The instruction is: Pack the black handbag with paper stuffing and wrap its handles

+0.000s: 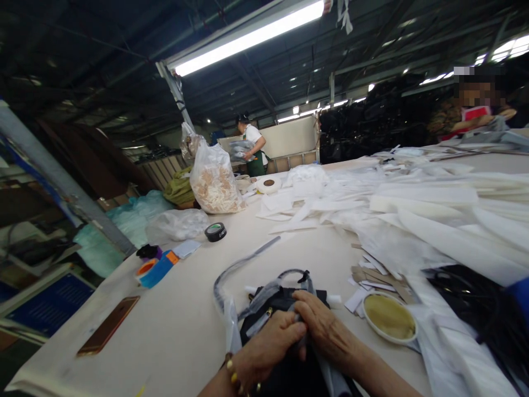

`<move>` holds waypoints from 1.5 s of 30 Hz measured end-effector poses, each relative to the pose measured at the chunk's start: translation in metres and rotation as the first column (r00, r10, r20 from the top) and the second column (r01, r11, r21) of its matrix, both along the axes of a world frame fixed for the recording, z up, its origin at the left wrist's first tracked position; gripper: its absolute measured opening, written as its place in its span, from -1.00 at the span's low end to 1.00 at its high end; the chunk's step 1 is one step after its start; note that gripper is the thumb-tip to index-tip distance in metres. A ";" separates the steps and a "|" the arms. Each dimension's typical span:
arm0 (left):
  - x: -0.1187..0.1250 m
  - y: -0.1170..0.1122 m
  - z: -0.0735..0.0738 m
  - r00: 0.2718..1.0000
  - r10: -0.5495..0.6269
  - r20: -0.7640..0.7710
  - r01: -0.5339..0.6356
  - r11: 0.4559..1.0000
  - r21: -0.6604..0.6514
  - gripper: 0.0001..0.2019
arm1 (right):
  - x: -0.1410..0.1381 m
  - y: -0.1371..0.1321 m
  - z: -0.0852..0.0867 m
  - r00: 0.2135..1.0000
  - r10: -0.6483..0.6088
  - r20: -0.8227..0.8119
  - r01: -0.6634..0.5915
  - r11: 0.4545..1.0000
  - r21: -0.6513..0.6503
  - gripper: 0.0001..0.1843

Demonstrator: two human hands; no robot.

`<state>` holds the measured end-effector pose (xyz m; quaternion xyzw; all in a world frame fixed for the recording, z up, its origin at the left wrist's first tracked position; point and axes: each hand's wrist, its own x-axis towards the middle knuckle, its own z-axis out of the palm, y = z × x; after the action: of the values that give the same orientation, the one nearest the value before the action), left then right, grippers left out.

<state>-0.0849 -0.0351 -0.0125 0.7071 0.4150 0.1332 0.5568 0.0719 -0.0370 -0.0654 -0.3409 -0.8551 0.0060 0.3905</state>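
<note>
A black bag [285,368] lies on the table in front of me, with zips and grey strips of wrapping on it. Its long handle [221,278], sleeved in clear plastic, loops out to the left, and a shorter wrapped loop [291,272] stands at the top. My left hand [275,342], a beaded bracelet at its wrist, is closed in a fist over the bag's middle. Against it sits my right hand [324,325], fingers bent together over the bag. A bit of grey material shows beneath the hands; what the fingers grip is hidden.
At left are a phone [109,325], a blue tape roll [157,270] and a black tape roll [215,232]. A round yellowish dish [389,317] and card strips lie right, before heaped white sheets [446,215]. A filled plastic bag [217,182] stands behind. Two people work farther back.
</note>
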 end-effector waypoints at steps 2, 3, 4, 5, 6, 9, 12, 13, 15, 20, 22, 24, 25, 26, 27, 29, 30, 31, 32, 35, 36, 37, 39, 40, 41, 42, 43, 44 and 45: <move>-0.001 -0.002 -0.007 0.997 0.030 -0.065 -0.022 0.994 0.109 -0.73 | 0.005 -0.003 -0.001 1.000 -0.008 0.030 0.009 1.000 -0.006 -0.73; -0.002 -0.003 -0.009 0.993 0.046 -0.107 -0.027 0.985 0.169 -0.78 | 0.007 -0.005 -0.001 0.998 -0.023 0.056 0.023 1.000 -0.007 -0.70; -0.003 -0.004 -0.011 0.985 0.056 -0.165 -0.016 0.972 0.234 -0.82 | 0.009 -0.007 0.000 0.995 -0.044 0.087 0.045 0.999 -0.005 -0.69; -0.003 -0.005 -0.013 0.970 0.056 -0.236 0.017 0.954 0.299 -0.84 | 0.010 -0.010 0.001 0.991 -0.065 0.120 0.066 0.998 -0.006 -0.71; -0.004 -0.006 -0.013 0.945 0.046 -0.325 0.078 0.931 0.358 -0.84 | 0.011 -0.012 0.002 0.986 -0.075 0.150 0.078 0.997 -0.010 -0.76; -0.001 -0.010 -0.008 0.815 -0.006 -0.579 0.302 0.858 0.415 -0.77 | 0.009 -0.015 0.005 0.985 -0.029 0.167 0.040 0.997 -0.062 -0.90; 0.005 -0.014 -0.002 0.760 -0.033 -0.649 0.372 0.841 0.393 -0.73 | 0.006 -0.015 0.004 0.991 0.031 0.129 -0.011 0.988 -0.153 -0.86; 0.006 -0.015 -0.001 0.752 -0.025 -0.658 0.377 0.836 0.399 -0.72 | 0.005 -0.015 0.002 0.993 0.029 0.115 -0.009 0.985 -0.174 -0.85; 0.008 -0.016 -0.002 0.733 -0.010 -0.680 0.395 0.820 0.414 -0.73 | 0.005 -0.014 -0.002 0.995 0.020 0.099 0.003 0.973 -0.230 -0.81; 0.000 -0.005 -0.006 0.731 -0.126 -0.671 0.511 0.752 0.417 -0.86 | 0.016 -0.014 0.006 0.981 0.111 0.158 -0.034 0.906 -0.423 -0.78; -0.006 0.002 -0.005 0.737 -0.166 -0.655 0.547 0.714 0.436 -0.89 | 0.021 -0.011 0.015 0.962 0.176 0.210 -0.050 0.866 -0.497 -0.75; -0.011 0.007 -0.003 0.741 -0.191 -0.643 0.569 0.687 0.452 -0.89 | 0.024 -0.007 0.021 0.944 0.208 0.257 -0.042 0.847 -0.530 -0.73; -0.012 0.009 -0.002 0.743 -0.201 -0.638 0.575 0.680 0.455 -0.89 | 0.024 -0.005 0.021 0.939 0.212 0.271 -0.041 0.851 -0.524 -0.76; -0.013 0.010 -0.001 0.747 -0.206 -0.632 0.575 0.678 0.459 -0.90 | 0.023 -0.003 0.021 0.936 0.213 0.279 -0.046 0.862 -0.506 -0.81; -0.014 0.010 -0.001 0.753 -0.204 -0.625 0.568 0.681 0.463 -0.91 | 0.021 -0.002 0.020 0.936 0.210 0.283 -0.052 0.876 -0.479 -0.86; -0.012 0.007 -0.003 0.775 -0.167 -0.609 0.525 0.707 0.474 -0.91 | 0.015 0.000 0.015 0.938 0.189 0.289 -0.056 0.909 -0.413 -0.95; -0.011 0.005 -0.004 0.787 -0.132 -0.603 0.491 0.726 0.482 -0.89 | 0.012 0.001 0.013 0.940 0.171 0.295 -0.050 0.924 -0.378 -0.95; -0.009 0.002 -0.006 0.797 -0.093 -0.597 0.453 0.745 0.489 -0.87 | 0.010 0.001 0.012 0.940 0.155 0.304 -0.041 0.936 -0.350 -0.92; -0.006 0.000 -0.009 0.805 -0.056 -0.591 0.416 0.762 0.495 -0.84 | 0.008 0.002 0.012 0.940 0.142 0.311 -0.034 0.944 -0.328 -0.89; 0.000 -0.003 -0.015 0.830 0.006 -0.558 0.333 0.797 0.503 -0.82 | 0.011 0.002 0.015 0.946 0.152 0.287 -0.053 0.944 -0.326 -0.84; 0.001 -0.003 -0.017 0.839 0.013 -0.543 0.312 0.806 0.503 -0.83 | 0.014 0.001 0.017 0.957 0.161 0.241 -0.069 0.934 -0.351 -0.84; 0.002 -0.002 -0.018 0.849 0.026 -0.528 0.288 0.814 0.504 -0.84 | 0.017 0.000 0.018 0.973 0.151 0.176 -0.073 0.920 -0.385 -0.83; 0.003 -0.002 -0.019 0.859 0.068 -0.507 0.232 0.831 0.505 -0.85 | 0.024 -0.006 0.020 0.998 -0.034 0.050 0.054 0.874 -0.482 -0.83; 0.003 -0.002 -0.019 0.860 0.096 -0.502 0.202 0.838 0.507 -0.84 | 0.027 -0.009 0.020 0.982 -0.185 0.034 0.173 0.819 -0.547 -0.87; 0.003 -0.003 -0.019 0.858 0.123 -0.499 0.174 0.844 0.508 -0.83 | 0.029 -0.014 0.019 0.945 -0.320 0.061 0.289 0.737 -0.611 -0.86; 0.004 -0.005 -0.019 0.856 0.144 -0.497 0.152 0.848 0.507 -0.83 | 0.029 -0.018 0.018 0.904 -0.412 0.114 0.378 0.645 -0.664 -0.76; 0.005 -0.006 -0.019 0.854 0.159 -0.496 0.134 0.853 0.504 -0.82 | 0.029 -0.023 0.017 0.875 -0.455 0.166 0.428 0.565 -0.705 -0.67; 0.006 -0.008 -0.019 0.853 0.169 -0.494 0.120 0.858 0.500 -0.82 | 0.027 -0.026 0.015 0.867 -0.455 0.203 0.440 0.507 -0.741 -0.61; 0.007 -0.009 -0.019 0.852 0.180 -0.492 0.104 0.862 0.495 -0.82 | 0.025 -0.029 0.014 0.874 -0.436 0.214 0.424 0.473 -0.772 -0.60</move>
<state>-0.0777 -0.0443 -0.0314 0.8280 0.5152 0.0513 0.2153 0.0967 -0.0661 -0.0514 -0.6818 -0.6432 0.2926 0.1894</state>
